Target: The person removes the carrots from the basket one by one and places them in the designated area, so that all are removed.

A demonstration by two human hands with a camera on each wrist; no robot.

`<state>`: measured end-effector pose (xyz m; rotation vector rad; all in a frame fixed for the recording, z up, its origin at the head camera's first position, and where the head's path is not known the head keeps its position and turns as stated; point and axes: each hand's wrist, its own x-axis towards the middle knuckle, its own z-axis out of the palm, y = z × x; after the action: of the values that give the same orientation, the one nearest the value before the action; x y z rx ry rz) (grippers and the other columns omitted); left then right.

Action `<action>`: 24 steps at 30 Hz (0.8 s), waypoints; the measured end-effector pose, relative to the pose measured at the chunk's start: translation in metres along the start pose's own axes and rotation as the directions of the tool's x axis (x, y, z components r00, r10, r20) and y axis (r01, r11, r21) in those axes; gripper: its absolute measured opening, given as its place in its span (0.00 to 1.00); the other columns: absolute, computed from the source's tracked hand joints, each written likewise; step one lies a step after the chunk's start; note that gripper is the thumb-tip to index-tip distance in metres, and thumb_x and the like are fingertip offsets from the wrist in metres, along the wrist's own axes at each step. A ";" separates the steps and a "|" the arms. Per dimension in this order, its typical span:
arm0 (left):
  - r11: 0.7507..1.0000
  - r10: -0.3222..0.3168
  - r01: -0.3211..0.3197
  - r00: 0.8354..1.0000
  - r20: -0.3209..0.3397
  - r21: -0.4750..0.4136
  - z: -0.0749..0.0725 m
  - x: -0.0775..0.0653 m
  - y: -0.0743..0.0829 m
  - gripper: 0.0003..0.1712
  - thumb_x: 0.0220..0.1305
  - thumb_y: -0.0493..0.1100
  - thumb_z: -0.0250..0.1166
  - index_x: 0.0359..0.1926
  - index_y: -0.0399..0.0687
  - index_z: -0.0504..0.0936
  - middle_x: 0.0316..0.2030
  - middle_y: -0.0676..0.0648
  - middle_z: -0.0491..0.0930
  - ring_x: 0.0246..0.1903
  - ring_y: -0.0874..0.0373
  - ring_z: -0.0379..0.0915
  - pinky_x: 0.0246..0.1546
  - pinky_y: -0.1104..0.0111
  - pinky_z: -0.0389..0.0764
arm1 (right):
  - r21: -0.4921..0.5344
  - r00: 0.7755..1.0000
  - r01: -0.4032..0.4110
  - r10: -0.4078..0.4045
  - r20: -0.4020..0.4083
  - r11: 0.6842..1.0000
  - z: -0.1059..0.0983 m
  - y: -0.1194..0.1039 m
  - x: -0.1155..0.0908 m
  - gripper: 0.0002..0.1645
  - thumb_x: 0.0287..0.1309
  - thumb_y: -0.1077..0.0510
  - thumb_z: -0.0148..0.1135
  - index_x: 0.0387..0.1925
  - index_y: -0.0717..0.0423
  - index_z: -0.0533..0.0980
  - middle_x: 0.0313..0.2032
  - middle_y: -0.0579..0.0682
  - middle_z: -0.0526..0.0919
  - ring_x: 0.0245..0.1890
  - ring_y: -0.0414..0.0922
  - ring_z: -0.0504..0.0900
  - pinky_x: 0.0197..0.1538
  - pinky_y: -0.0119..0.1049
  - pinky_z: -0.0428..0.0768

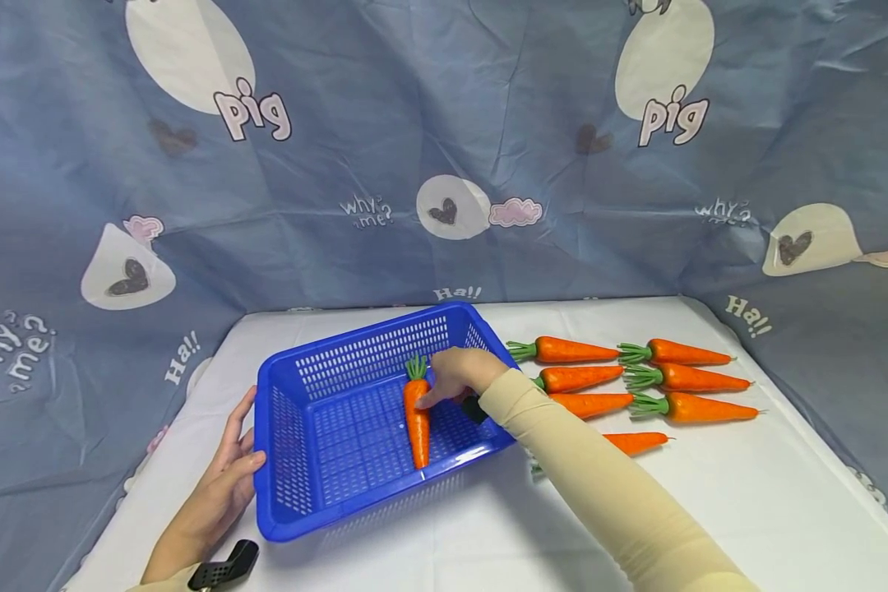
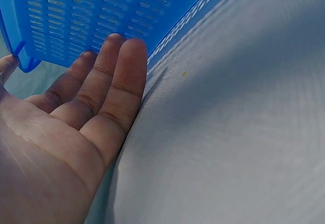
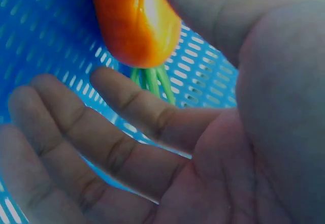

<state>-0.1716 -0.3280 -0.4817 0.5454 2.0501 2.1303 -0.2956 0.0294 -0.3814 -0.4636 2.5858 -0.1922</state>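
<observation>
A blue plastic basket (image 1: 355, 489) with slotted walls stands on the table. My left hand (image 1: 218, 497) holds its left end, thumb on the rim and the other fingers (image 2: 129, 76) against the outer wall. Inside the basket lies one orange carrot (image 1: 418, 423), its green stem end away from me. My right hand (image 1: 459, 372) reaches in over the right side. The thumb touches the carrot, while the right wrist view shows the other fingers (image 3: 117, 153) loosely spread and apart from it.
Several more carrots (image 1: 699, 409) with green stems lie in rough columns on the white table (image 1: 718, 501), right of the basket. My right forearm partly covers the nearest ones. A blue printed cloth (image 1: 444, 123) hangs behind and at both sides.
</observation>
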 end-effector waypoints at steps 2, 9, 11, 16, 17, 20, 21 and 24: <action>1.000 0.004 -0.004 1.000 0.006 -0.004 0.000 0.000 0.000 0.48 0.80 0.34 0.43 0.87 0.72 0.31 0.75 0.60 0.65 0.68 0.67 0.75 0.61 0.70 0.82 | 0.033 1.000 -0.019 0.019 -0.017 0.999 0.003 -0.001 0.002 0.34 0.62 0.30 0.72 0.22 0.49 0.68 0.16 0.44 0.72 0.16 0.40 0.73 0.24 0.31 0.72; 0.999 -0.024 0.024 1.000 -0.012 0.021 0.002 0.000 0.001 0.48 0.80 0.35 0.44 0.87 0.73 0.31 0.75 0.60 0.63 0.68 0.69 0.74 0.60 0.70 0.82 | 0.113 0.999 -0.031 0.036 -0.038 0.993 0.009 -0.009 0.003 0.32 0.61 0.32 0.74 0.26 0.50 0.69 0.21 0.45 0.73 0.19 0.42 0.75 0.25 0.32 0.74; 0.999 -0.034 0.034 0.999 -0.016 0.028 0.002 0.000 0.002 0.48 0.80 0.36 0.45 0.87 0.74 0.31 0.75 0.60 0.62 0.68 0.69 0.74 0.60 0.70 0.82 | 0.128 0.999 -0.030 0.035 -0.036 0.991 0.010 -0.012 0.003 0.31 0.60 0.34 0.76 0.26 0.50 0.70 0.21 0.45 0.73 0.19 0.42 0.75 0.25 0.31 0.74; 1.000 -0.022 0.022 1.000 -0.008 0.014 0.002 0.001 0.001 0.48 0.80 0.35 0.44 0.87 0.73 0.31 0.75 0.60 0.63 0.68 0.68 0.74 0.61 0.70 0.82 | 0.096 0.999 -0.026 0.030 -0.039 0.995 0.010 -0.018 0.005 0.30 0.60 0.36 0.78 0.25 0.51 0.72 0.21 0.46 0.75 0.18 0.41 0.76 0.23 0.31 0.75; 1.000 -0.016 0.016 1.000 -0.006 0.009 0.001 0.001 0.001 0.48 0.80 0.35 0.44 0.87 0.73 0.32 0.75 0.60 0.64 0.68 0.68 0.74 0.61 0.70 0.82 | 0.091 0.999 -0.029 0.033 -0.042 0.995 0.010 -0.019 0.006 0.30 0.60 0.36 0.78 0.25 0.52 0.72 0.21 0.46 0.76 0.17 0.41 0.76 0.23 0.31 0.75; 1.000 -0.009 0.009 1.000 -0.005 0.009 0.001 0.001 0.000 0.48 0.80 0.34 0.43 0.87 0.73 0.32 0.75 0.60 0.65 0.68 0.68 0.75 0.60 0.70 0.82 | 0.079 0.998 -0.031 0.035 -0.048 0.996 0.010 -0.022 0.007 0.29 0.59 0.37 0.79 0.26 0.52 0.73 0.23 0.46 0.76 0.17 0.40 0.76 0.22 0.31 0.76; 1.000 -0.008 0.008 1.000 -0.007 0.011 0.000 0.000 0.000 0.48 0.80 0.34 0.43 0.87 0.73 0.32 0.75 0.60 0.65 0.68 0.68 0.75 0.60 0.70 0.82 | 0.082 0.998 -0.031 0.035 -0.049 0.996 0.010 -0.023 0.007 0.29 0.58 0.37 0.79 0.27 0.52 0.73 0.24 0.47 0.77 0.17 0.40 0.77 0.22 0.30 0.76; 1.000 -0.010 0.010 1.000 -0.013 0.020 0.000 0.001 0.000 0.48 0.80 0.35 0.44 0.87 0.73 0.32 0.75 0.60 0.65 0.67 0.68 0.75 0.60 0.70 0.82 | 0.089 0.998 -0.029 0.034 -0.056 0.996 0.010 -0.024 0.005 0.28 0.58 0.38 0.80 0.29 0.53 0.74 0.26 0.47 0.77 0.17 0.40 0.77 0.22 0.30 0.77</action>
<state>-0.1720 -0.3275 -0.4818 0.5237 2.0783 2.1156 -0.2881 0.0046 -0.3868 -0.3904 2.6261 -0.3117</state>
